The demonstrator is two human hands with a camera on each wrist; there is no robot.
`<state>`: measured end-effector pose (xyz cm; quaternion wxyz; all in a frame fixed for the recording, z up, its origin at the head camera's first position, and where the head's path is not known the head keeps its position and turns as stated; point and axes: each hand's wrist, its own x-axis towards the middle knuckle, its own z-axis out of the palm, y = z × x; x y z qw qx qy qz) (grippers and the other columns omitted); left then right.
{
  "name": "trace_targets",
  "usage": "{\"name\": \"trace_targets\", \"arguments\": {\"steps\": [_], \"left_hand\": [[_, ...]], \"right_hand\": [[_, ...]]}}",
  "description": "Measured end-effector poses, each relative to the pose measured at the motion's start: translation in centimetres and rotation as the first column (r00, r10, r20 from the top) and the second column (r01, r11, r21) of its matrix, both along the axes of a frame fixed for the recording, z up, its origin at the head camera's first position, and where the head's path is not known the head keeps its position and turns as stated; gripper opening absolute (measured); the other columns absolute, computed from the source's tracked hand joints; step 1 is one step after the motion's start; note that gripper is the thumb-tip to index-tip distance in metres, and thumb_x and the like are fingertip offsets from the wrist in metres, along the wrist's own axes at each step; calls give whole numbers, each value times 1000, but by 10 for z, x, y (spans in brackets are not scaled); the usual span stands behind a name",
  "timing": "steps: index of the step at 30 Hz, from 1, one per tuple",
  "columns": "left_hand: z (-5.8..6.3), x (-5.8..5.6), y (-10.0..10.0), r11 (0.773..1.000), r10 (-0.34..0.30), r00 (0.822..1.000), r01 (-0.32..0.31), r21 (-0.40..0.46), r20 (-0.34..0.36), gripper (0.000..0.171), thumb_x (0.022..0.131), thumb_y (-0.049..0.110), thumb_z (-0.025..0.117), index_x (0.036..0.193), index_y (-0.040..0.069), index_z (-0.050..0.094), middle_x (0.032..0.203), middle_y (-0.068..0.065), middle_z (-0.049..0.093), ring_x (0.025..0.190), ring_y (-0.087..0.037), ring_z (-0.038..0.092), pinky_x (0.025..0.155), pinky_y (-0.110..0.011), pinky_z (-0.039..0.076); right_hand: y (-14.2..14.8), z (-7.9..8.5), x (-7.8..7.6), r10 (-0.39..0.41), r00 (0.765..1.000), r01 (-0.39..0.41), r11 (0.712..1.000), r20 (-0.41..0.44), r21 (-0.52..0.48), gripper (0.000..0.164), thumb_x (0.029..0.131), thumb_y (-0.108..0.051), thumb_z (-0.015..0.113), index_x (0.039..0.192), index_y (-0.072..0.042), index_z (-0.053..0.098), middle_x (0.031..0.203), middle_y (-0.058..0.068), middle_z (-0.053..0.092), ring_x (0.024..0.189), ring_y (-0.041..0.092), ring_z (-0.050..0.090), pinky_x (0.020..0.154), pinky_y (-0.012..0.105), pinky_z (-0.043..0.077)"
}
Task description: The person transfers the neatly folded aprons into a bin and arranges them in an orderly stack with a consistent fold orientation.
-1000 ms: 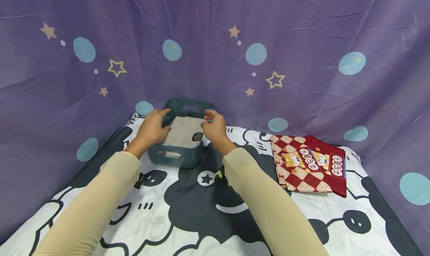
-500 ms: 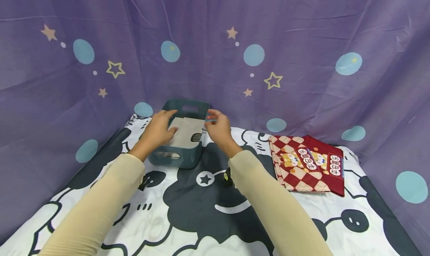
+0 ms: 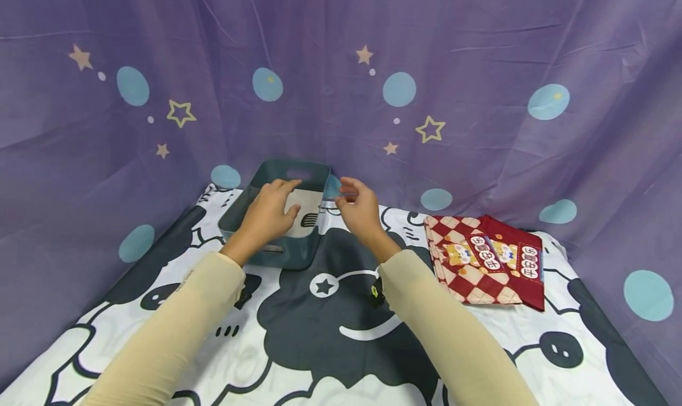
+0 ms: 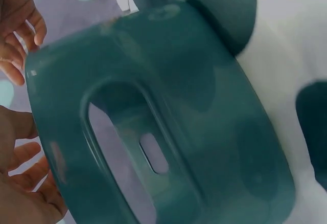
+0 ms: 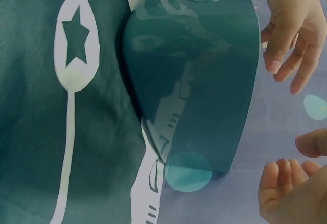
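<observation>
A dark teal plastic bin [image 3: 298, 253] with slotted handles stands at the back left of the bed. Inside it lies a flat, beige folded cloth [image 3: 308, 203] with a black striped print. My left hand [image 3: 268, 213], its fingers loosely extended, hovers over the bin and covers part of the cloth in the head view. Off the bin's right rim is my right hand [image 3: 362, 212], fingers loosely bent with nothing between them. The left wrist view shows the bin's handle side [image 4: 225, 127] up close, with both hands beyond its rim.
To the right lie red-and-cream checked folded fabric pieces [image 3: 482, 264] with cartoon dog prints. A black-and-white patterned sheet [image 3: 298, 347] covers the bed. Purple curtains [image 3: 330, 51] with stars and dots hang behind the bin.
My left hand has shifted right, from the bin's left side to over the cloth. My right hand has drawn away rightward from the bin's rim. Bin and checked fabric stay put.
</observation>
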<state>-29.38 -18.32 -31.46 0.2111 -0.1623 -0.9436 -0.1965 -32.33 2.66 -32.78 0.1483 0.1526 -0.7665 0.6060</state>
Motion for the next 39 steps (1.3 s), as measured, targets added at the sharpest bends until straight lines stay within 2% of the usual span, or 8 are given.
{"name": "trace_targets", "arguments": {"steps": [5, 11, 14, 21, 28, 33, 39], "left_hand": [[-4, 4, 15, 999, -45, 996, 44, -21, -78, 54, 94, 14, 69, 146, 4, 55, 133, -21, 59, 113, -40, 55, 92, -55, 48], [-5, 9, 35, 994, -100, 983, 94, -48, -155, 52, 94, 12, 71, 143, 2, 58, 127, -20, 62, 102, -37, 57, 88, -49, 47], [-7, 11, 43, 993, -115, 979, 107, -55, -167, 51, 94, 11, 71, 143, 3, 58, 125, -18, 63, 100, -34, 57, 84, -48, 48], [-13, 13, 60, 990, -139, 975, 130, -61, -175, 51, 94, 11, 72, 143, 5, 59, 125, -16, 63, 110, -36, 58, 92, -51, 49], [-17, 14, 75, 985, -167, 965, 154, -78, -202, 49, 93, 12, 72, 141, 6, 60, 125, -15, 64, 110, -35, 59, 93, -49, 49], [-23, 14, 86, 981, -180, 962, 159, -113, -204, 49, 93, 12, 72, 140, 5, 61, 120, -13, 65, 103, -32, 60, 89, -46, 50], [-31, 15, 99, 974, -213, 957, 192, -119, -197, 47, 93, 13, 72, 138, 5, 61, 122, -13, 65, 109, -32, 60, 94, -46, 49]], "right_hand": [[15, -2, 7, -18, 999, 20, 999, -41, 42, 44, 92, 2, 66, 136, -5, 64, 121, 18, 70, 107, 28, 69, 80, 35, 55], [37, -6, 13, -5, 995, 11, 998, -103, 58, 44, 94, 1, 65, 137, -4, 62, 122, 16, 69, 110, 31, 68, 82, 41, 56], [48, -10, 14, -14, 992, 23, 998, -128, 66, 44, 94, 1, 66, 137, -3, 62, 122, 17, 69, 109, 34, 68, 84, 44, 56], [73, -15, 16, -64, 987, 76, 994, -147, 78, 44, 93, 2, 68, 136, -2, 63, 121, 18, 70, 108, 34, 68, 87, 47, 55], [94, -21, 20, -98, 981, 112, 990, -166, 80, 44, 93, 2, 68, 137, -3, 63, 121, 19, 69, 106, 33, 68, 88, 46, 55], [107, -28, 25, -129, 978, 143, 986, -162, 81, 44, 92, 3, 68, 136, -2, 63, 119, 19, 71, 103, 32, 69, 84, 36, 54], [124, -38, 31, -159, 972, 176, 981, -172, 86, 45, 91, 5, 69, 134, -2, 64, 117, 19, 71, 101, 30, 69, 78, 19, 49]]}}
